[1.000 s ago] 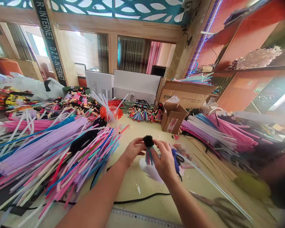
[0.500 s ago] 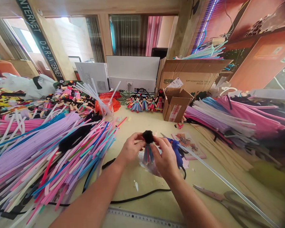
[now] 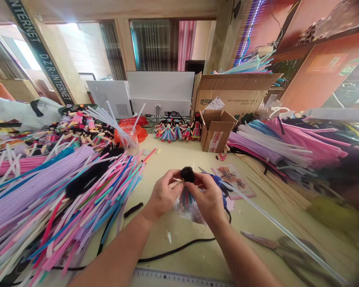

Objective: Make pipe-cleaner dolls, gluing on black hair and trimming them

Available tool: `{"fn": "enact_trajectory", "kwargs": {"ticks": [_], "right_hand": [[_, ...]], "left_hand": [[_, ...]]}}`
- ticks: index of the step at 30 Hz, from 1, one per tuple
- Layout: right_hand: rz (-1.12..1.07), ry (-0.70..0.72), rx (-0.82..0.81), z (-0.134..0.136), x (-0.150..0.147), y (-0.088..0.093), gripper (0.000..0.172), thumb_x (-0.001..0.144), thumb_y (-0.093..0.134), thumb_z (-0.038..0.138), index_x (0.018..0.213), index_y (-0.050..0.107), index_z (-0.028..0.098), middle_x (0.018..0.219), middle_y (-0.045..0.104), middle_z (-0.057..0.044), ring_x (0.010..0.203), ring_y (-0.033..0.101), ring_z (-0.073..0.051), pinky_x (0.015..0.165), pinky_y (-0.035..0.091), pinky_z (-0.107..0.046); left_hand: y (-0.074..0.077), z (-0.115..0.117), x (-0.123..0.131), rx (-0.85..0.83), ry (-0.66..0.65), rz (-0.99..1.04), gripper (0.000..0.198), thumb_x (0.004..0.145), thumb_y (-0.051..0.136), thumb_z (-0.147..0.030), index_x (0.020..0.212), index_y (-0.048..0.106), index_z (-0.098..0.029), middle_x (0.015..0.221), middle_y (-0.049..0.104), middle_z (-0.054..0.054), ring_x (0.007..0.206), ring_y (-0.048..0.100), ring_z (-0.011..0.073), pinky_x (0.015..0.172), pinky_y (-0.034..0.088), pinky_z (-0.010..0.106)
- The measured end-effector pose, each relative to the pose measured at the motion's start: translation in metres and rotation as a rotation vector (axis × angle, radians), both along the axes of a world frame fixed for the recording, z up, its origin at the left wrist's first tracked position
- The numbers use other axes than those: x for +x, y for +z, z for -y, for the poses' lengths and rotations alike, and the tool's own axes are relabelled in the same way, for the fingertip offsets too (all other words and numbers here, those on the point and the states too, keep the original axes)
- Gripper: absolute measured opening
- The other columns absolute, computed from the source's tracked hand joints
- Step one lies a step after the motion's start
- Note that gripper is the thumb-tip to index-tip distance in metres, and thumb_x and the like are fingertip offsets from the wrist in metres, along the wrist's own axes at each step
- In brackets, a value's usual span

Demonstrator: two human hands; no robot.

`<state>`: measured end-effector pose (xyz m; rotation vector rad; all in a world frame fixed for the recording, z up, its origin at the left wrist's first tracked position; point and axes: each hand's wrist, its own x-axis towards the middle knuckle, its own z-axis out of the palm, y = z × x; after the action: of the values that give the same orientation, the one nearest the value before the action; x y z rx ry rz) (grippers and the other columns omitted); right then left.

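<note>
Between my two hands is a small doll (image 3: 187,174) with a fuzzy black head and a skirt of blue, pink and red strips hanging below. My left hand (image 3: 164,194) pinches it from the left, just under the black part. From the other side my right hand (image 3: 208,198) grips it, thumb and fingers close to the head. My fingers cover most of the doll's middle. Just beyond my right hand lies a blue glue gun (image 3: 226,202), partly hidden, with a long clear glue stick (image 3: 269,217) reaching toward the lower right.
Bundles of coloured pipe cleaners (image 3: 86,207) spread across the left, with more pipe cleaners (image 3: 299,139) at right. Scissors (image 3: 275,247) and a ruler (image 3: 173,278) lie near the front. Finished dolls (image 3: 176,129) stand at the back beside a small cardboard box (image 3: 217,133). A black cord (image 3: 173,252) crosses the table.
Both hands stay on the doll; my fingers have closed in beneath its head and cover more of the body. The whole view has shifted slightly, moving the background left.
</note>
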<state>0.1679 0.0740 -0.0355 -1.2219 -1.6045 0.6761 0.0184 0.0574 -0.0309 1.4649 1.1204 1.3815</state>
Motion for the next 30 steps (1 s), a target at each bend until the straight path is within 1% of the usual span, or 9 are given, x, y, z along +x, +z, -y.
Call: {"fn": "enact_trajectory", "kwargs": {"ticks": [6, 12, 14, 16, 19, 22, 26, 28, 30], "right_hand": [[-0.054, -0.025, 0.029, 0.003, -0.002, -0.001, 0.02, 0.079, 0.067, 0.032, 0.095, 0.069, 0.021, 0.087, 0.063, -0.002, 0.079, 0.059, -0.019, 0.075, 0.047, -0.034], [-0.068, -0.001, 0.029, 0.001, -0.006, -0.005, 0.02, 0.08, 0.066, 0.033, 0.095, 0.069, 0.02, 0.088, 0.061, -0.004, 0.078, 0.058, -0.019, 0.074, 0.049, -0.034], [-0.048, 0.037, 0.038, 0.001, -0.009, -0.01, 0.029, 0.08, 0.066, 0.033, 0.106, 0.068, 0.022, 0.099, 0.06, -0.006, 0.086, 0.059, -0.02, 0.075, 0.05, -0.034], [-0.015, 0.074, 0.052, 0.001, -0.012, -0.013, 0.045, 0.075, 0.069, 0.029, 0.12, 0.063, 0.025, 0.111, 0.058, -0.006, 0.095, 0.059, -0.022, 0.08, 0.05, -0.035], [0.001, 0.104, 0.026, 0.002, -0.014, -0.014, 0.06, 0.072, 0.067, 0.021, 0.13, 0.054, 0.029, 0.115, 0.059, -0.006, 0.101, 0.059, -0.024, 0.085, 0.049, -0.037], [-0.222, 0.128, -0.152, 0.003, -0.013, -0.009, 0.059, 0.075, 0.064, 0.023, 0.131, 0.048, 0.027, 0.112, 0.063, -0.005, 0.092, 0.061, -0.022, 0.074, 0.051, -0.033], [-0.622, 0.294, -0.404, 0.004, -0.009, 0.0, 0.042, 0.074, 0.072, 0.032, 0.11, 0.055, 0.023, 0.102, 0.068, -0.004, 0.086, 0.063, -0.018, 0.07, 0.05, -0.028], [-0.725, 0.36, -0.466, 0.005, -0.009, 0.003, 0.034, 0.072, 0.076, 0.035, 0.099, 0.06, 0.023, 0.095, 0.069, -0.002, 0.083, 0.063, -0.017, 0.07, 0.05, -0.027], [-0.792, 0.389, -0.515, 0.007, -0.009, 0.004, 0.031, 0.071, 0.078, 0.036, 0.095, 0.063, 0.023, 0.089, 0.069, -0.001, 0.08, 0.063, -0.016, 0.068, 0.05, -0.025]], "left_hand": [[0.004, 0.006, 0.003, 0.024, 0.006, -0.051, 0.024, 0.085, 0.057, -0.02, 0.108, 0.06, -0.018, 0.107, 0.068, 0.007, 0.093, 0.064, 0.017, 0.086, 0.052, 0.029], [-0.002, 0.003, 0.004, -0.006, 0.063, -0.008, 0.021, 0.085, 0.057, -0.022, 0.105, 0.061, -0.017, 0.102, 0.068, 0.007, 0.096, 0.064, 0.0188, 0.086, 0.052, 0.03], [-0.003, 0.0, 0.003, -0.049, 0.096, 0.061, 0.022, 0.084, 0.059, -0.025, 0.105, 0.061, -0.016, 0.102, 0.068, 0.007, 0.094, 0.065, 0.019, 0.084, 0.052, 0.03], [-0.003, -0.001, 0.002, -0.084, 0.113, 0.121, 0.025, 0.084, 0.061, -0.028, 0.106, 0.062, -0.015, 0.102, 0.069, 0.008, 0.089, 0.066, 0.0187, 0.08, 0.053, 0.029], [-0.001, -0.001, -0.001, -0.101, 0.032, 0.198, 0.035, 0.086, 0.061, -0.039, 0.111, 0.062, -0.015, 0.105, 0.069, 0.01, 0.085, 0.066, 0.0185, 0.076, 0.052, 0.029], [-0.002, -0.004, -0.005, -0.11, -0.004, 0.316, 0.047, 0.09, 0.048, -0.055, 0.111, 0.062, -0.015, 0.103, 0.069, 0.011, 0.083, 0.066, 0.0196, 0.072, 0.052, 0.031], [-0.008, -0.011, -0.012, -0.26, 0.142, 0.327, 0.048, 0.085, 0.052, -0.061, 0.089, 0.064, -0.015, 0.088, 0.069, 0.009, 0.074, 0.066, 0.0183, 0.065, 0.047, 0.029], [-0.01, -0.012, -0.013, -0.372, 0.089, 0.324, 0.048, 0.082, 0.056, -0.062, 0.085, 0.065, -0.015, 0.085, 0.068, 0.007, 0.075, 0.064, 0.0179, 0.064, 0.045, 0.027], [-0.01, -0.012, -0.012, -0.461, -0.035, 0.387, 0.048, 0.08, 0.058, -0.062, 0.087, 0.067, -0.016, 0.087, 0.067, 0.007, 0.077, 0.063, 0.0173, 0.064, 0.044, 0.027]]}}
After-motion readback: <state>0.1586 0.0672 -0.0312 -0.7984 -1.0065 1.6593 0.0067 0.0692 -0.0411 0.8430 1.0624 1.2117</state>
